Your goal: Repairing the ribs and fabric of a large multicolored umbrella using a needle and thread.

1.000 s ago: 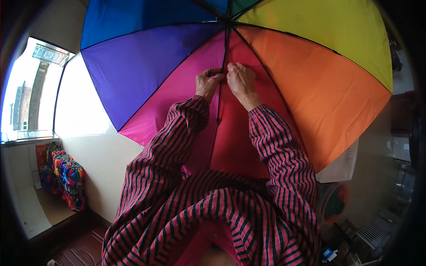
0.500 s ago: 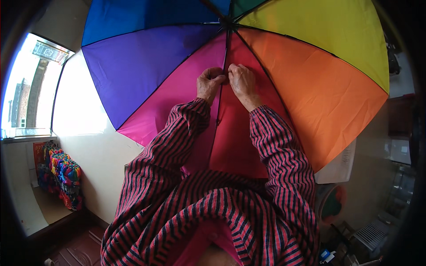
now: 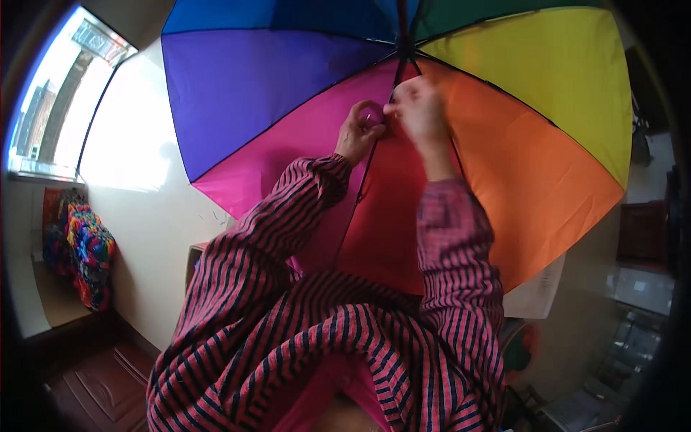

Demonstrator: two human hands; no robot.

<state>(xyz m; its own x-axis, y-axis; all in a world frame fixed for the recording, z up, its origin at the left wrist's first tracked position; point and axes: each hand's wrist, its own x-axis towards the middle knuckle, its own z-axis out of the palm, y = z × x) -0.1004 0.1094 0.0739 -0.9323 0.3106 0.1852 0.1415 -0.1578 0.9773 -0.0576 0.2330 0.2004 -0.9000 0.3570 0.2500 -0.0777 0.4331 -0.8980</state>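
An opened umbrella (image 3: 392, 209) in rainbow panels fills the middle and top of the view, its ribs meeting near the top centre. At the seam between the pink and red panels, my left hand (image 3: 357, 135) is curled, thumb and forefinger pinched together on the umbrella's dark rib. To its right, over the red and orange panels, my right hand (image 3: 421, 111) is raised and smeared by motion. Its fingers look drawn together, but whether they hold something small cannot be made out. Striped sleeves cover both my forearms.
A bright window (image 3: 57, 108) is at the upper left beside a pale wall (image 3: 137, 209). Bundles of multicoloured material (image 3: 90, 248) hang at the left. Dark red panelled furniture (image 3: 101, 389) stands below them. A slatted light item (image 3: 583, 407) sits at the lower right.
My right hand has moved up and right, away from the rib and from my left hand. My left hand stays at the rib. The whole view has shifted a little.
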